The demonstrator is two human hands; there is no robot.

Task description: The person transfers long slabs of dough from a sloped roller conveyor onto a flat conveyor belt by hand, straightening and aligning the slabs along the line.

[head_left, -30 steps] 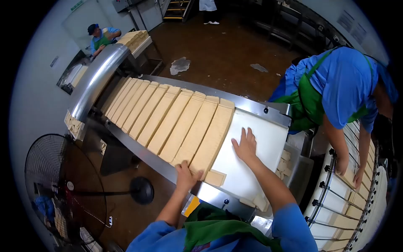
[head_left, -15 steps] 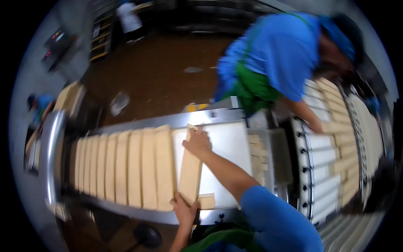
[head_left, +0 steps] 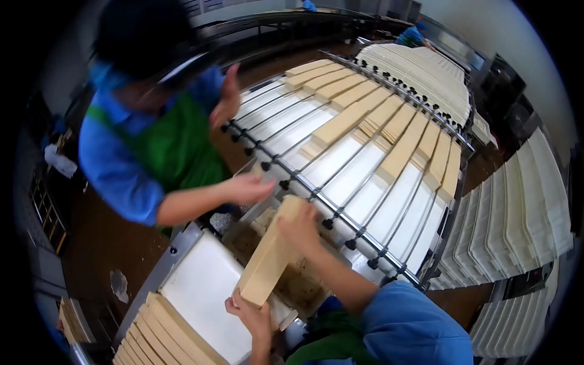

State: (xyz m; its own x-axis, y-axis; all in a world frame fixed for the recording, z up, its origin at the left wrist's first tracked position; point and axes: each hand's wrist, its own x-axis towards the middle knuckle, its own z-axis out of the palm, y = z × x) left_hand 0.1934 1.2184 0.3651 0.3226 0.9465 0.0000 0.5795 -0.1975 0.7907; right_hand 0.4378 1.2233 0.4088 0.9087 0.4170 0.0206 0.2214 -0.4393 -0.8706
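Observation:
Between my two hands is a long cream-coloured block [head_left: 264,261] that looks like dough, held up at a slant over an open bin [head_left: 301,292]. Near its lower end, my left hand [head_left: 250,313] grips the bottom corner with bent fingers. My right hand [head_left: 298,225] is wrapped around the far end from the right side, its fingertips partly hidden. Beyond it lies a slotted white rack [head_left: 340,176] with metal rods, carrying several similar blocks [head_left: 404,143]. Below left, a row of upright cream blocks [head_left: 173,328] stands on a white-topped conveyor [head_left: 204,292].
A co-worker in a blue shirt and green apron [head_left: 176,140] stands close on the left, one hand [head_left: 249,188] reaching near my block. Black knobs line the rack's front rail [head_left: 365,234]. Stacked white trays [head_left: 511,213] stand on the right. Scraps lie inside the bin.
My view has swung right toward the rack. Both hands have lifted the block off the conveyor surface and carried it over the bin. The co-worker has straightened up from the rack.

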